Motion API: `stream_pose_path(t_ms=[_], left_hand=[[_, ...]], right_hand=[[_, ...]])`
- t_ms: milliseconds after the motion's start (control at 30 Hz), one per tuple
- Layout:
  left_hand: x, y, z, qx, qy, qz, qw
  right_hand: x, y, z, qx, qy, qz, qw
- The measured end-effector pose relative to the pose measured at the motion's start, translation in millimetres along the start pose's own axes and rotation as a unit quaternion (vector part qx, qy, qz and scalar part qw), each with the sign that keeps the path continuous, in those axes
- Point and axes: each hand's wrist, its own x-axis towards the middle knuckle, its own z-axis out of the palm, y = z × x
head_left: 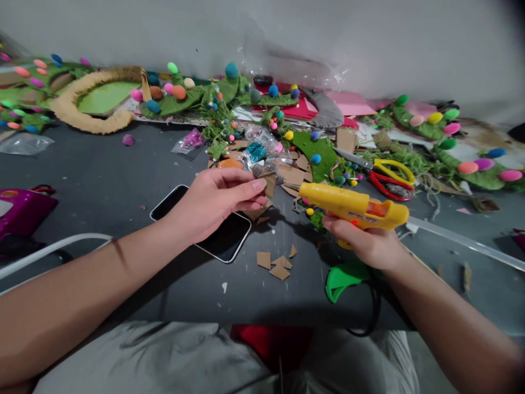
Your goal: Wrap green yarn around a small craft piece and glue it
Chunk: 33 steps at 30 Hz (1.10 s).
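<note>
Here, the left hand [221, 198] pinches cardboard [269, 185]; the right hand [372, 246] grips a glue gun [338, 199]

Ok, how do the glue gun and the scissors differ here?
The glue gun is held in the person's right grip, while the scissors lie unheld on the cluttered table. The glue gun's body is mostly yellow; the scissors have one yellow handle and one red. Both show yellow and point toward the picture's left.
</note>
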Motion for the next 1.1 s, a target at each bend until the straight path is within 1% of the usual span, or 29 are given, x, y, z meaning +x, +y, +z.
stream_pose_path(t_ms=[133,333,433,500,633,733,833,933,1100], left_hand=[[-0.3,1.1,1.2,0.003,-0.001,0.0,1.0],[-2.5,3.5,-0.1,-0.015,-0.046,-0.008,0.999],[-1.2,3.5,-1.6,-0.031,-0.059,-0.019,0.998],[0.6,3.3,-2.5,-0.048,-0.073,-0.032,0.996],[3.0,2.7,-4.5,-0.068,-0.124,-0.053,0.989],[2.6,1.5,-7.0,-0.063,-0.154,-0.065,0.984],[1.8,0.0,-9.9,-0.05,-0.184,-0.072,0.979],[1.8,-0.5,-11.4,-0.045,-0.195,-0.072,0.977],[2.5,0.2,-9.6,-0.058,-0.19,-0.068,0.978]], right_hand=[[0.1,1.9,-2.1,-0.003,-0.001,0.009,1.0],[1.7,4.3,-4.6,0.001,0.016,-0.003,1.0],[0.8,1.6,-5.2,0.021,-0.006,-0.01,1.0],[-0.4,-1.3,-5.8,0.03,-0.026,-0.021,0.999],[-2.9,-7.0,-6.9,0.047,-0.058,-0.055,0.996],[-3.6,-10.1,-6.9,0.051,-0.069,-0.094,0.992],[-3.4,-13.0,-6.2,0.047,-0.085,-0.11,0.989],[-2.4,-16.3,-5.1,0.037,-0.091,-0.122,0.988],[-0.1,-17.9,-3.3,0.025,-0.078,-0.157,0.984]])
